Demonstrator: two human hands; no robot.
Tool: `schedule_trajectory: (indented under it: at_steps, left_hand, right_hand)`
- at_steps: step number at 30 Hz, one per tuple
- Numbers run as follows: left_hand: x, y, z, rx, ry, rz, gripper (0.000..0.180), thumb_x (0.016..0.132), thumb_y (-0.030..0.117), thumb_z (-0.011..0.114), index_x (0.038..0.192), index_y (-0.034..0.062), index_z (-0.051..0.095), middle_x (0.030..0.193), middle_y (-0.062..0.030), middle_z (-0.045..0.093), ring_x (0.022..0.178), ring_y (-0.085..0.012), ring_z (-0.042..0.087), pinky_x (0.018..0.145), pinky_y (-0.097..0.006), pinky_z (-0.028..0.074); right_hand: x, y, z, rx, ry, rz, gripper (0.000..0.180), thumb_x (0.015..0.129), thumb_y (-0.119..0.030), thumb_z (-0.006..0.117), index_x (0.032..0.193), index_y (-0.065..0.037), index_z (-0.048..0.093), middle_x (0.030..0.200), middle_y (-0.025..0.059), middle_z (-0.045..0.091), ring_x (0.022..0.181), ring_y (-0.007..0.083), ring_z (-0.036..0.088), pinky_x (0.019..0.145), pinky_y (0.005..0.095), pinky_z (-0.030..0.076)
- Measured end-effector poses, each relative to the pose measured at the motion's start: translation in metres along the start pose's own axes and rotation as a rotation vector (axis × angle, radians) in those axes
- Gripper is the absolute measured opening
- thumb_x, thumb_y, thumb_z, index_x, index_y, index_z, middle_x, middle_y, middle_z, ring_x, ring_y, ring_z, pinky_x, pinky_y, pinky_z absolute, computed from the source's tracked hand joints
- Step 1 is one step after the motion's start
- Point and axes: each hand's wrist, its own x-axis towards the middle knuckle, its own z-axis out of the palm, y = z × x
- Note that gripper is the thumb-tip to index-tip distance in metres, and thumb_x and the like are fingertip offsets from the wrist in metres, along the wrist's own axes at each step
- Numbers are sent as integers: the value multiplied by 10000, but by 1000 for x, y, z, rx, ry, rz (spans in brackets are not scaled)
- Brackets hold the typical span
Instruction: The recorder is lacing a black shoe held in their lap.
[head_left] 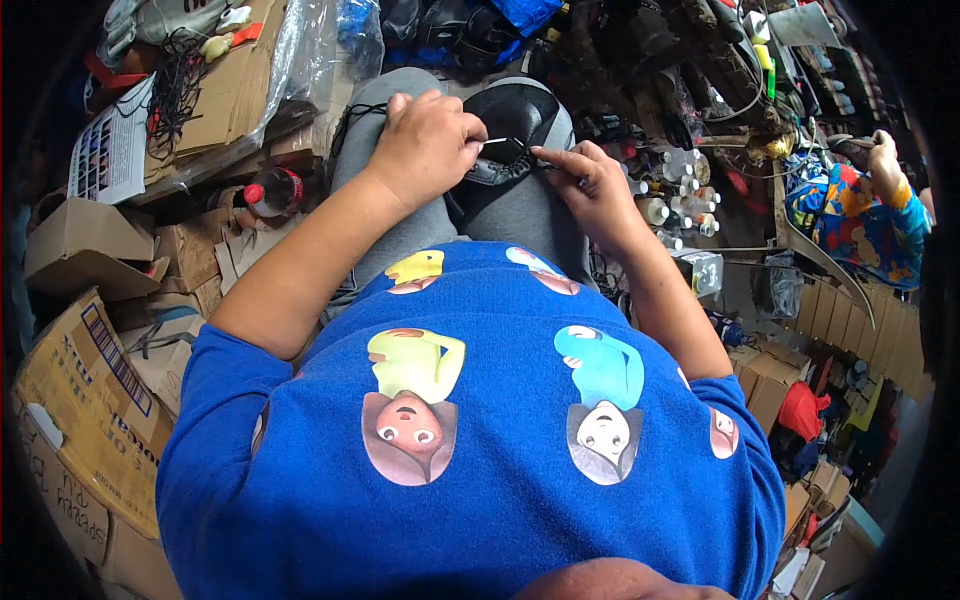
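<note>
Seemingly mid-stitch, a black shoe (510, 125) is seen resting on the lap of a seated person, across grey-trousered knees. The left hand (425, 140) is closed on the shoe's near edge, its fingers (462, 130) pressed together and pinching what appears to be a thin pale needle or awl (495, 141); which of the two cannot be told. The right hand (590, 185) is laid just beside the shoe's right side, forefinger stretched toward the needle tip and the other fingers curled; whether a thread is pinched there cannot be made out.

The shoe is judged light and fairly stiff at the sole, with a softer, pliable upper, so it would best be gripped by the sole edge or heel while the upper is worked. The needle is judged thin, slippery and easily dropped, and best held near its butt.

One shoe, one needle-like tool and two hands are counted at the work. Nearby, one red-capped dark bottle (272, 190) lies among cardboard boxes (90, 400) on the person's left, and a cluster of small white-capped bottles (680, 195) stands on the right. Another person's patterned sleeve (850, 215) is seen at the far right.
</note>
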Motion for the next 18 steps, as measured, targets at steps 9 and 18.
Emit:
schedule_trajectory:
  at_steps: [9, 18]
  left_hand:
    - [12, -17, 9, -243, -29, 60, 167, 785, 148, 660, 906, 239, 732, 794, -13, 530, 861, -207, 517, 800, -368, 355]
    - [14, -18, 11, -184, -67, 48, 169, 784, 148, 657, 904, 243, 731, 799, -7, 515, 887, -205, 513, 807, -371, 351]
  right_hand:
    - [22, 27, -11, 356, -216, 90, 448, 737, 95, 482, 1056, -133, 698, 877, 25, 476, 843, 136, 500, 795, 235, 415]
    - [30, 29, -13, 356, -270, 112, 409, 752, 62, 516, 1036, -157, 712, 932, 41, 512, 902, 162, 523, 831, 259, 421]
